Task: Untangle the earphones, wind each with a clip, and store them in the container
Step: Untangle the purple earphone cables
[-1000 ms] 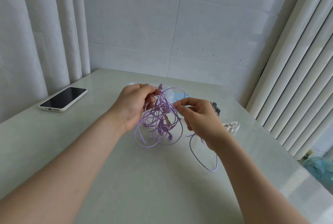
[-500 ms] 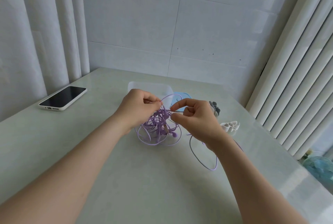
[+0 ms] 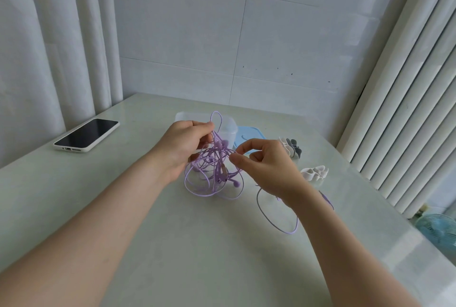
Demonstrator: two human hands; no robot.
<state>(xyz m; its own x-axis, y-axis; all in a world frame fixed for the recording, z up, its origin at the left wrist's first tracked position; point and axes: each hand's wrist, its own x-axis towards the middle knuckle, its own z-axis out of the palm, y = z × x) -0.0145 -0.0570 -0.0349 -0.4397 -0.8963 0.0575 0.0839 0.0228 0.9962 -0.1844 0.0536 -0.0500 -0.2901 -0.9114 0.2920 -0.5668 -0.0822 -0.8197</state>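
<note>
**Holding the purple tangle in both hands**

My left hand (image 3: 183, 148) grips the top of the tangled earphones (image 3: 212, 171), fingers curled round a bunch of strands, with one loop standing up above my knuckles. My right hand (image 3: 266, 171) pinches a single strand at the tangle's right edge between thumb and forefinger. The knot hangs between my hands, just above the table (image 3: 172, 245), its lowest loops on or near the surface; I cannot tell which. A loose loop (image 3: 276, 220) lies on the table under my right wrist.

Behind my hands stands the clear container (image 3: 228, 126), with its blue lid (image 3: 251, 135) beside it. To the right lie a grey-and-white clip (image 3: 292, 148) and a white clip (image 3: 314, 173). A phone (image 3: 86, 135) lies far left.
</note>
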